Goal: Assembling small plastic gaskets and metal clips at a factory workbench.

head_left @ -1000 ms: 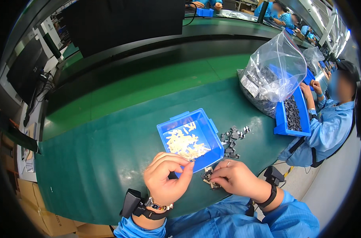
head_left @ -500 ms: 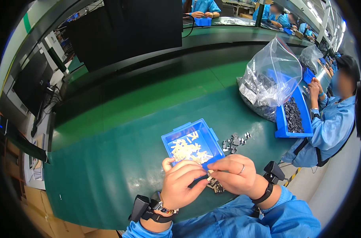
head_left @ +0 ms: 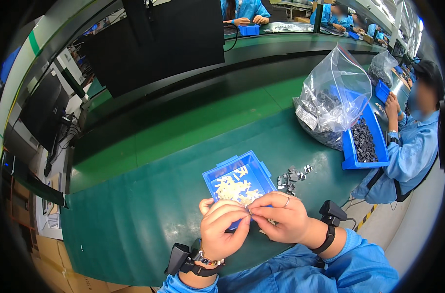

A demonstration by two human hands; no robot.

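My left hand (head_left: 225, 228) and my right hand (head_left: 280, 218) meet fingertip to fingertip over the near edge of a blue tray (head_left: 210, 176). Both are closed in a pinch. Between the fingertips only a sliver of a small black plastic piece (head_left: 247, 208) shows; the fingers cover most of it, and what the right fingertips grip is too small to make out. Many small cream strips (head_left: 230, 188) lie heaped inside the tray. Right of the tray, small black parts (head_left: 292, 178) are scattered on the green mat.
A clear plastic bag of dark parts (head_left: 325, 110) leans against a long blue bin (head_left: 349, 158) holding black pieces (head_left: 363, 141). A co-worker in blue (head_left: 414, 146) sits at the right. A black panel (head_left: 159, 49) stands across the bench's far side; cardboard boxes (head_left: 61, 263) are at lower left.
My hands have shifted slightly up and left, and the fingertips have come together. The black piece and cream strip seen between them earlier are now mostly covered.
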